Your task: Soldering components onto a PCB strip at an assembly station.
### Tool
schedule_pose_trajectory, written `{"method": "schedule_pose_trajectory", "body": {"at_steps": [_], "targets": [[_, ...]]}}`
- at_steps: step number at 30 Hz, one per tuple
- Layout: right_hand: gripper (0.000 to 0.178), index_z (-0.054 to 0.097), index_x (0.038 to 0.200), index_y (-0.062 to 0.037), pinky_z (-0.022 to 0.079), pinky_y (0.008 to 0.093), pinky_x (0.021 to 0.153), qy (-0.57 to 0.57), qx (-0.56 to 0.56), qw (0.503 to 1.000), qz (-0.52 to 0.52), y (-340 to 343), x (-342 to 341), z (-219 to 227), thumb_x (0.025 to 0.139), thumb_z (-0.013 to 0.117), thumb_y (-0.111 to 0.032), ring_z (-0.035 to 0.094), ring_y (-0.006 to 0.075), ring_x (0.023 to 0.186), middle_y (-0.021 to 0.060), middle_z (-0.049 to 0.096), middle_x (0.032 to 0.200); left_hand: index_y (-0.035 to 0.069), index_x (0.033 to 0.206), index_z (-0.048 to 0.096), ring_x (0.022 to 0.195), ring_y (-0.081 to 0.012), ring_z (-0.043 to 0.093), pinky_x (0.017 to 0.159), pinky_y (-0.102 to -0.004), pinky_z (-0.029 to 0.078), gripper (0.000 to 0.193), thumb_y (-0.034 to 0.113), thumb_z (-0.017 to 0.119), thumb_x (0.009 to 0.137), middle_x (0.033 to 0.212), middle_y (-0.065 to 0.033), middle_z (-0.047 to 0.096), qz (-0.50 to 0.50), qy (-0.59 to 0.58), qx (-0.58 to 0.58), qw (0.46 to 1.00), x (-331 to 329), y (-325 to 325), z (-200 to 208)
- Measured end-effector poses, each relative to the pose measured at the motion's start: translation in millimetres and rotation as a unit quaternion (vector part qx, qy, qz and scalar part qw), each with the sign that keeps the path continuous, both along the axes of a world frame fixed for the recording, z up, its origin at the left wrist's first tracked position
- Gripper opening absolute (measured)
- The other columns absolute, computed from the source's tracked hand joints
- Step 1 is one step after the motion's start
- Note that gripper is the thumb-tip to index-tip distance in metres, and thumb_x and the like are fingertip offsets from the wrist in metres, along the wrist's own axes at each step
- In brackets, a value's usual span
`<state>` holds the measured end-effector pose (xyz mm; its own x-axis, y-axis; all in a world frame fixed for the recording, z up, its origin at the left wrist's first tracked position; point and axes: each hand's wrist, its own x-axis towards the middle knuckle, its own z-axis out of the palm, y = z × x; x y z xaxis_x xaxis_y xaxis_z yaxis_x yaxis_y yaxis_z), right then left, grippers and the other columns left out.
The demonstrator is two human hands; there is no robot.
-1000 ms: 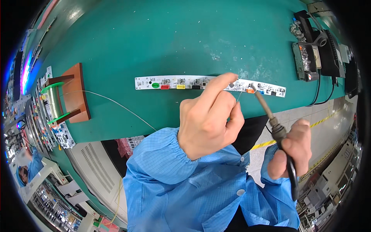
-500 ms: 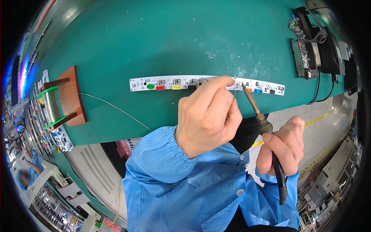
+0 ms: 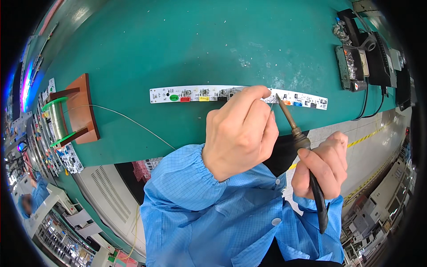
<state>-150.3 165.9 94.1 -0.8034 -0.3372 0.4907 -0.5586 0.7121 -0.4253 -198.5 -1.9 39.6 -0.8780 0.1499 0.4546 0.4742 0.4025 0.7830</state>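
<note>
Thin wire (image 3: 133, 121) is pinched in the curled left hand (image 3: 240, 133); a soldering iron (image 3: 318, 196) is gripped in the right hand (image 3: 324, 167), its tip held at the white circuit board (image 3: 215, 93) just beyond both.

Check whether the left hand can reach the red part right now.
Probably yes: the red part lies uncovered on the white board, left of the left hand, and the soldering iron is off to the right. That hand seems to pinch thin wire, though.

Your left hand (image 3: 240, 135) is hiding part of the white circuit board (image 3: 213, 93); your right hand (image 3: 324, 167) is covering part of the soldering iron (image 3: 301, 141), whose tip (image 3: 279, 97) is looking too small to judge contact.
</note>
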Motion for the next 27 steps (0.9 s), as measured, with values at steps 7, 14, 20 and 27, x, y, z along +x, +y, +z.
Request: {"method": "schedule_pose_trajectory", "body": {"at_steps": [7, 14, 20, 27], "targets": [[0.009, 0.06, 0.085, -0.0018, 0.034, 0.0374, 0.058, 0.002, -0.002, 1.0, -0.003, -0.4, 0.3, -0.5, 0.079, 0.06, -0.009, 0.042, 0.0201, 0.052, 0.0057, 0.048, 0.058, 0.001, 0.068, 0.052, 0.047, -0.0159, 0.053, 0.04, -0.0279, 0.04, 0.015, -0.007, 0.065, 0.067, 0.09, -0.013, 0.063, 0.002, 0.004, -0.01, 1.0, -0.3, 0.0, -1.4], [0.009, 0.06, 0.084, -0.0017, 0.034, 0.0372, 0.058, 0.006, -0.006, 1.0, -0.004, -1.3, -0.3, 0.0, 0.079, 0.059, -0.009, 0.042, 0.0198, 0.051, 0.0055, 0.048, 0.057, 0.001, 0.068, 0.052, 0.047, -0.0153, 0.053, 0.04, -0.0277, 0.04, 0.015, -0.007, 0.065, 0.067, 0.089, -0.0124, 0.063, 0.004, 0.0, -0.01, 1.0, -0.2, 0.1, -0.8], [0.024, 0.065, 0.076, -0.004, 0.028, 0.0304, 0.05, 0.049, -0.035, 0.998, -0.009, -2.2, -7.0, -1.8, 0.052, 0.061, -0.001, 0.039, 0.0155, 0.047, 0.0001, 0.047, 0.054, 0.001, 0.067, 0.052, 0.046, -0.0149, 0.052, 0.039, -0.0272, 0.039, 0.016, -0.007, 0.065, 0.066, 0.089, -0.013, 0.063, 0.001, 0.001, -0.003, 1.0, -0.3, 0.9, 0.7], [0.018, 0.061, 0.075, -0.0034, 0.032, 0.0339, 0.054, 0.034, -0.051, 0.997, -0.049, 7.5, -0.8, 5.0, 0.057, 0.061, 0.001, 0.04, 0.0195, 0.05, 0.004, 0.047, 0.055, 0.001, 0.066, 0.051, 0.046, -0.0153, 0.053, 0.04, -0.0277, 0.04, 0.015, -0.008, 0.064, 0.066, 0.089, -0.0147, 0.063, 0.003, -0.002, -0.004, 1.0, 1.1, 0.6, -2.0]]}}
